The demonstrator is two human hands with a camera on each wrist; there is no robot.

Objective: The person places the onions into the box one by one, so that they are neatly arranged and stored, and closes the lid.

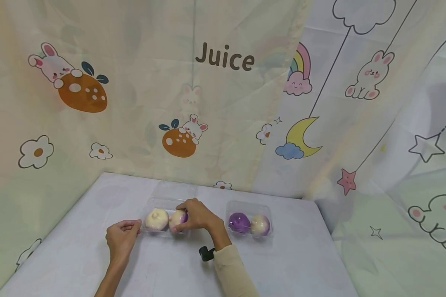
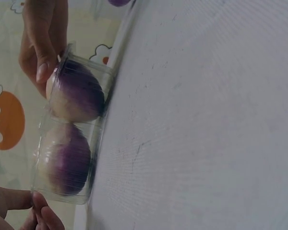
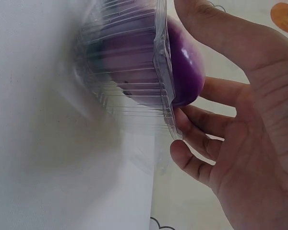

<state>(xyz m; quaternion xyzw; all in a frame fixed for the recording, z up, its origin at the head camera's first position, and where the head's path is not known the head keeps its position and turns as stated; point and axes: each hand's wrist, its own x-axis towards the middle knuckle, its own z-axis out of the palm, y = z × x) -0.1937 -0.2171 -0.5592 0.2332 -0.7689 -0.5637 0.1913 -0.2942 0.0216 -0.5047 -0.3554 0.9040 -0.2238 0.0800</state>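
An open clear plastic box [image 1: 160,234] stands on the table, holding two purple-and-white turnips side by side. My left hand [image 1: 122,240] is at its left end, thumb and fingertips pinching the edge of the rim. Over the box's right half, my right hand [image 1: 198,215] grips the right turnip [image 3: 187,72] from above, thumb on the near side and fingers on the far side. That turnip sits inside the box, its top above the rim. The left turnip [image 1: 157,219] shows its pale side up in the head view, untouched by either hand.
To the right stands a second clear box [image 1: 258,207] with a purple turnip [image 1: 239,222] and a pale-and-purple turnip [image 1: 260,225]. The first box's raised lid [image 1: 174,189] leans back towards the printed curtain [image 1: 134,123]. White cloth covers the table [image 1: 290,264].
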